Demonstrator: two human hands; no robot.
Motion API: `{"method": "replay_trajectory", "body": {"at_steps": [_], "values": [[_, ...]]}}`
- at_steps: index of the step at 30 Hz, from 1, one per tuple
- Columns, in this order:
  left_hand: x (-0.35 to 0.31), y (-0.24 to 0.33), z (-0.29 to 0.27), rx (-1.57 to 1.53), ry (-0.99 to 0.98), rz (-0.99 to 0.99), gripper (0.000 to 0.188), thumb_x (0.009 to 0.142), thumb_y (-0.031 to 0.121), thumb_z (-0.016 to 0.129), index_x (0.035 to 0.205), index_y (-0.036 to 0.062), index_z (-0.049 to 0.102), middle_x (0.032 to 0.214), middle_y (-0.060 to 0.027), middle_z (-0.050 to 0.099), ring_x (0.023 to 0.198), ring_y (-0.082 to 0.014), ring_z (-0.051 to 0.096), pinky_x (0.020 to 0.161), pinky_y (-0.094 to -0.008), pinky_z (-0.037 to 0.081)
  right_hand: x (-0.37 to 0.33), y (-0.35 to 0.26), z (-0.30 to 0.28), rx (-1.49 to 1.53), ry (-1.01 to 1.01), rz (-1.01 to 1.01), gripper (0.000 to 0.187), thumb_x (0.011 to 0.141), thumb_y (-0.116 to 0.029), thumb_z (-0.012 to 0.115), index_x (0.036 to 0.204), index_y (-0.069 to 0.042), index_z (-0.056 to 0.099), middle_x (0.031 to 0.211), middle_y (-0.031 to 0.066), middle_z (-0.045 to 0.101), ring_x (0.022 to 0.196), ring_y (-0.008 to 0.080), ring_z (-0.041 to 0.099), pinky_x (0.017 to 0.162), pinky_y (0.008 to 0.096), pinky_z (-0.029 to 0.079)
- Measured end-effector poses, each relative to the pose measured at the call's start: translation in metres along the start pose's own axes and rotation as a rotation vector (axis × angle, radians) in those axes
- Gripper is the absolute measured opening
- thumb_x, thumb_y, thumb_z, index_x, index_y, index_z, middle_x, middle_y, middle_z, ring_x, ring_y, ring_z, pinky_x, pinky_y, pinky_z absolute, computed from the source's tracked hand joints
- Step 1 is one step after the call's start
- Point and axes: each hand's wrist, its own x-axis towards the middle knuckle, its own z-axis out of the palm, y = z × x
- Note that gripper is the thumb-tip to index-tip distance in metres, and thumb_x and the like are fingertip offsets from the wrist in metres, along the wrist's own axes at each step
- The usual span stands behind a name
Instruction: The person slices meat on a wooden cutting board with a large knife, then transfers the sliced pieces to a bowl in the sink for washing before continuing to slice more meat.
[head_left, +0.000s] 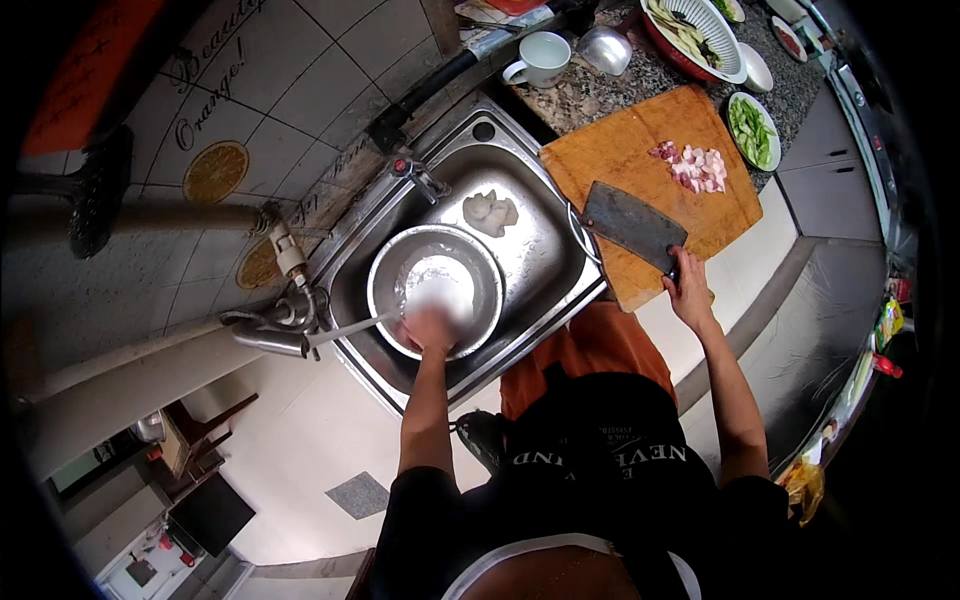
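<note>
Inside a round metal basin (pixel 489 275), my left hand (pixel 430 328) is under a stream of water; its fingers are smeared by motion. That stream comes from a metal tap (pixel 275 342) on the left, and the basin stands in a steel sink (pixel 555 250). My right hand (pixel 688 287) is closed round the handle of a cleaver (pixel 632 226). The dark blade lies flat over a wooden cutting board (pixel 725 215). Cut pieces of pink and red meat (pixel 695 168) rest near the board's far right part. A crumpled greyish cloth-like lump (pixel 490 213) lies in the sink beyond the basin.
A second faucet (pixel 420 178) rises from the sink's back rim. On the counter stand a white mug (pixel 542 60), a metal bowl (pixel 605 50), a colander (pixel 733 68) with sliced vegetables, and a bowl of green vegetables (pixel 752 132). A tiled wall (pixel 270 80) borders the left.
</note>
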Motion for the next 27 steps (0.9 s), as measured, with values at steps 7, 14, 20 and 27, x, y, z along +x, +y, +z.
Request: {"method": "replay_trajectory", "body": {"at_steps": [7,14,20,27], "values": [[0.035,0.004,-0.039,-0.254,0.144,0.024,0.041,0.073,0.030,0.066,0.106,0.0146,0.047,0.110,-0.0113,0.055,0.099,-0.0322,0.055,0.081,-0.0457,0.045,-0.003,-0.001,-0.001,0.007,-0.015,0.043,0.049,0.073,-0.001,0.063,0.117,-0.007,0.042,0.101,0.0149,0.048,0.092,0.0331,0.045,0.082,0.0401,0.038],[0.059,0.003,-0.050,-1.293,0.089,0.218,0.026,0.079,0.026,0.058,0.097,0.0078,0.055,0.088,-0.0051,0.060,0.085,-0.0219,0.059,0.080,-0.0377,0.047,-0.005,0.000,0.001,0.003,-0.029,0.072,0.049,0.073,-0.002,0.063,0.117,-0.007,0.041,0.101,0.0147,0.048,0.093,0.0329,0.045,0.083,0.0403,0.038],[0.104,-0.072,0.060,-2.056,-0.057,-0.337,0.023,0.085,0.028,0.056,0.093,0.0078,0.061,0.068,-0.0005,0.059,0.059,-0.0125,0.059,0.046,-0.0219,0.045,0.008,-0.005,0.001,0.023,-0.046,0.024,0.048,0.073,-0.003,0.063,0.116,-0.008,0.042,0.100,0.0151,0.048,0.093,0.0334,0.045,0.083,0.0408,0.038],[0.026,0.013,-0.020,-0.275,0.412,0.180,0.054,0.076,0.042,0.062,0.118,0.0092,0.052,0.092,-0.0155,0.063,0.090,-0.0349,0.060,0.081,-0.0435,0.046,0.000,0.001,0.000,-0.008,-0.050,0.069,0.048,0.073,-0.002,0.063,0.115,-0.008,0.041,0.099,0.0159,0.048,0.093,0.0340,0.044,0.084,0.0417,0.038]]}}
